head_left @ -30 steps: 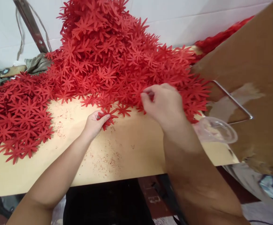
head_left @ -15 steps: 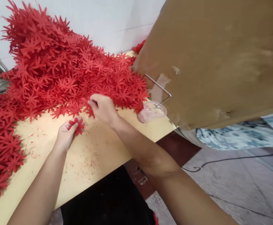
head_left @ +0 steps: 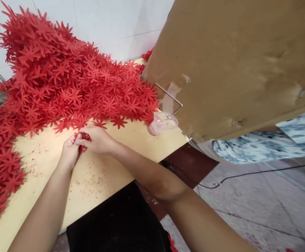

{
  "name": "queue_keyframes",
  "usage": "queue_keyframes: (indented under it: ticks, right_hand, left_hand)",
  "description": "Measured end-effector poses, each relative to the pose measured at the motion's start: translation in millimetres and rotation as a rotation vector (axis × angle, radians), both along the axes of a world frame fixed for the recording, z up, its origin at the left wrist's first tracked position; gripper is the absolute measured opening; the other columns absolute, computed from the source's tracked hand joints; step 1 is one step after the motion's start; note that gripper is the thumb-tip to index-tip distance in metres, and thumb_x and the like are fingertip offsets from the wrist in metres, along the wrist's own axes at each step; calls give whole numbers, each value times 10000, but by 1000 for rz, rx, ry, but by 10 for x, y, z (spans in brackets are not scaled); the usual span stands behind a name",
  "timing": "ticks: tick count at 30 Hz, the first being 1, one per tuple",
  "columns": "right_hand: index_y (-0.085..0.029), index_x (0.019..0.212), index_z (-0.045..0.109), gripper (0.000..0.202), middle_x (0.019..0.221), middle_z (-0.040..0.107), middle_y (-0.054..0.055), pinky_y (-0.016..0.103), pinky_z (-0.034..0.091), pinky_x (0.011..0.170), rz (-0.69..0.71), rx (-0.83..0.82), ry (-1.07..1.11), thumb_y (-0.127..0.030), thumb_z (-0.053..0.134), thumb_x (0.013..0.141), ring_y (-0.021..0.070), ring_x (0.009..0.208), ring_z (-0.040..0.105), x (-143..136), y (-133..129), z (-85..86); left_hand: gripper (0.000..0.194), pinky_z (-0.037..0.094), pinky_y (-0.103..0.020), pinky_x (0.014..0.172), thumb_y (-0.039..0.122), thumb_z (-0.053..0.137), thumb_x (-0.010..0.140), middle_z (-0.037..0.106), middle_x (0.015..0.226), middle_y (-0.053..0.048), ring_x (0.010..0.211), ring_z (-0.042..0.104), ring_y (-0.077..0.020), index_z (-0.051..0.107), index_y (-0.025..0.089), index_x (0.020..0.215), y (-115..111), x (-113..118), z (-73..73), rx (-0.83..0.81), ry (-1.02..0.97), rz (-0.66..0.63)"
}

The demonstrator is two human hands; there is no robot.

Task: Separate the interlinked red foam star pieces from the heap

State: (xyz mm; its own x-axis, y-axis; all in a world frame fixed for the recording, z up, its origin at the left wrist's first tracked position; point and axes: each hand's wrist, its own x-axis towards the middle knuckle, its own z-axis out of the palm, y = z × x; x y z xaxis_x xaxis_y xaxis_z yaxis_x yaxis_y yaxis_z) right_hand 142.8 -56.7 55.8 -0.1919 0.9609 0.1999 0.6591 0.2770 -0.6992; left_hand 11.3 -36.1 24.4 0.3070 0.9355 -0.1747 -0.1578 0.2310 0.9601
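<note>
A tall heap of red star-shaped flower cutouts (head_left: pixel 63 77) covers the back and left of a pale wooden table (head_left: pixel 110 168). My left hand (head_left: pixel 70 154) rests on the bare tabletop just in front of the heap and holds a small stack of red cutouts (head_left: pixel 82 140). My right hand (head_left: pixel 97 139) meets it from the right, fingers pinched on the same stack. Both hands touch each other over the stack, which is mostly hidden between them.
A clear plastic cup (head_left: pixel 163 123) lies at the table's right corner. A large brown board (head_left: pixel 236 63) with a metal wire loop (head_left: pixel 169 98) leans over that corner. Patterned cloth (head_left: pixel 260 143) and a black cable (head_left: pixel 260 173) lie on the grey floor to the right.
My right hand left the edge of the heap and came down to my left hand, joining it on the small stack. The view shifted slightly left.
</note>
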Motion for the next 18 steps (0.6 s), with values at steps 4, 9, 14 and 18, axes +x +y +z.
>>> queue_keyframes:
  ticks: [4, 9, 14, 18]
  right_hand:
    - [-165, 803, 641, 175, 857, 658, 44, 267, 411, 801, -25, 37, 116, -216, 484, 860, 137, 826, 563, 22, 75, -118]
    - [-158, 782, 616, 185, 776, 636, 23, 253, 416, 731, -178, 79, 183, -234, 464, 858, 126, 737, 554, 207, 113, -128]
    - [-134, 890, 618, 210, 890, 641, 76, 287, 445, 810, -396, 220, 108, -198, 419, 872, 162, 841, 588, 498, 310, 24]
    - [-119, 1245, 504, 400, 1235, 517, 184, 457, 366, 1021, -672, 336, -42, -190, 457, 854, 268, 1182, 489, 816, 554, 243]
  left_hand:
    - [472, 426, -219, 493, 539, 768, 568, 646, 602, -3, 504, 547, -93, 610, 141, 766, -1, -54, 14, -78, -97, -30]
    - [355, 418, -197, 515, 295, 830, 520, 675, 644, 0, 523, 549, -71, 638, 129, 768, -7, -31, -9, -34, -66, -68]
    - [328, 403, -204, 457, 362, 798, 546, 663, 575, -17, 441, 522, -70, 627, 114, 675, -13, 9, -28, -19, 8, -40]
    - [327, 364, -190, 415, 379, 788, 554, 601, 489, 24, 387, 472, -56, 579, 138, 629, -18, 32, -36, 18, 42, 5]
